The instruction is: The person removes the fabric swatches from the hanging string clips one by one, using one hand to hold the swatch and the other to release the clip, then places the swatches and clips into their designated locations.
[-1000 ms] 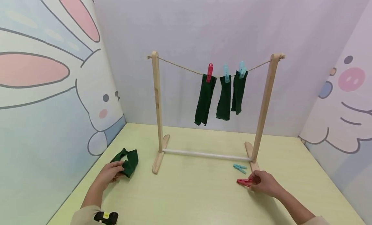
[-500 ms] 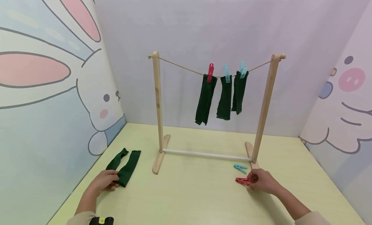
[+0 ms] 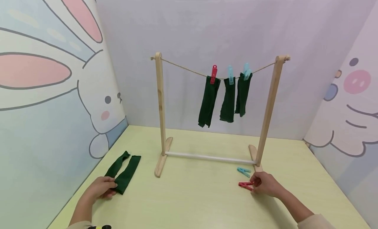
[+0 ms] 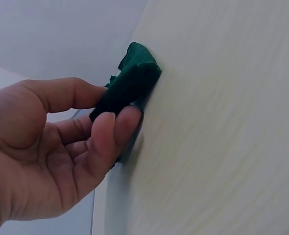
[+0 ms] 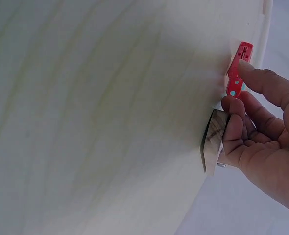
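Observation:
At the left of the head view, my left hand pinches a dark green cloth strip by its near end. The strip bends in a U, with both tails lying away from me on the table. In the left wrist view, thumb and fingers hold the folded cloth from either side, close to the tabletop. My right hand is low at the right, pinching one end of a red clothespin. The thumb lies on that clothespin in the right wrist view. Just beyond it lies a light blue clothespin.
A wooden drying rack stands mid-table with a sagging rope. Three green cloth strips hang there, under a red clothespin and two light blue ones. The rack's right foot is beside my right hand. Printed panels flank the table.
My left hand has moved toward me and left, drawing the green cloth along and stretching its tails out. My right hand and the red clothespin have shifted slightly left.

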Demonstrator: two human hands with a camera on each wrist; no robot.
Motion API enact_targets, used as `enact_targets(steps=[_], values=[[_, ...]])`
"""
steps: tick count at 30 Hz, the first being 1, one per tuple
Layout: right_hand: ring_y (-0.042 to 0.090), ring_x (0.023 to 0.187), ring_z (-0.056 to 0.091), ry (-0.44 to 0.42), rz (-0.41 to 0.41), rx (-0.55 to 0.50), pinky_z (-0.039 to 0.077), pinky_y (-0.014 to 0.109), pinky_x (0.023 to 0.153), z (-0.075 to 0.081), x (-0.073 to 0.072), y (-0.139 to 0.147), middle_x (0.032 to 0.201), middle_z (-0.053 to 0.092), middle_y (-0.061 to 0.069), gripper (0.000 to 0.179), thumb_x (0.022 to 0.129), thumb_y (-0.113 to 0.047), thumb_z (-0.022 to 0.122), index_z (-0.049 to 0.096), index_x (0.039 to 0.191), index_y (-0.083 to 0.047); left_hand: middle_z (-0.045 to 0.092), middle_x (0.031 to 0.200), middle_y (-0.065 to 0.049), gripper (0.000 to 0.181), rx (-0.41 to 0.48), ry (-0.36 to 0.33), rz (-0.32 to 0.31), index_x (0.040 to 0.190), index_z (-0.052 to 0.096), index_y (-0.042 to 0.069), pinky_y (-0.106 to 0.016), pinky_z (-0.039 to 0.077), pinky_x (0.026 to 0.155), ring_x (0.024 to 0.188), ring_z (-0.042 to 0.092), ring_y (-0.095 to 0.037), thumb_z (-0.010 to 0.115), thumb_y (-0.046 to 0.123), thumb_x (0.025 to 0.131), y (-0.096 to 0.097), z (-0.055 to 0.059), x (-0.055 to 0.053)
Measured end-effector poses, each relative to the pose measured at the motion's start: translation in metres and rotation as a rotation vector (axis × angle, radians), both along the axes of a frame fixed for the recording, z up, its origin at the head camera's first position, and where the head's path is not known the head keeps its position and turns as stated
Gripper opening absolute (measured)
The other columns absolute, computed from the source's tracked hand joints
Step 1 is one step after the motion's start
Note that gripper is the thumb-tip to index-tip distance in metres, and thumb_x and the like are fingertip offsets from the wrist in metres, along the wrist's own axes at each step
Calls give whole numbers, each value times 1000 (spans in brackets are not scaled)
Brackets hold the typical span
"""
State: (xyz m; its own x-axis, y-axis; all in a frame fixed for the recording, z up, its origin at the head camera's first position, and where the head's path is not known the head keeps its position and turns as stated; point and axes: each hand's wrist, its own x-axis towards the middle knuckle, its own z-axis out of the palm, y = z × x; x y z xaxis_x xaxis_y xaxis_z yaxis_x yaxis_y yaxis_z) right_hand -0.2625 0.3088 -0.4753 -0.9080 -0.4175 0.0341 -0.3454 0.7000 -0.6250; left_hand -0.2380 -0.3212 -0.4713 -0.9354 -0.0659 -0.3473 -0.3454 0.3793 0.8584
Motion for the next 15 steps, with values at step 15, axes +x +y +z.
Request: enact_targets(steps=[15], values=[[8,70,54,-2,-1,-201,48,24,58,21,11,0,80,59,5,22,79,1,70,59,97,9,57,82,-11,46,-124,-30,62,110,49,-13,-35,50,62,68,57,-21,59,29,91,-2,26,24]])
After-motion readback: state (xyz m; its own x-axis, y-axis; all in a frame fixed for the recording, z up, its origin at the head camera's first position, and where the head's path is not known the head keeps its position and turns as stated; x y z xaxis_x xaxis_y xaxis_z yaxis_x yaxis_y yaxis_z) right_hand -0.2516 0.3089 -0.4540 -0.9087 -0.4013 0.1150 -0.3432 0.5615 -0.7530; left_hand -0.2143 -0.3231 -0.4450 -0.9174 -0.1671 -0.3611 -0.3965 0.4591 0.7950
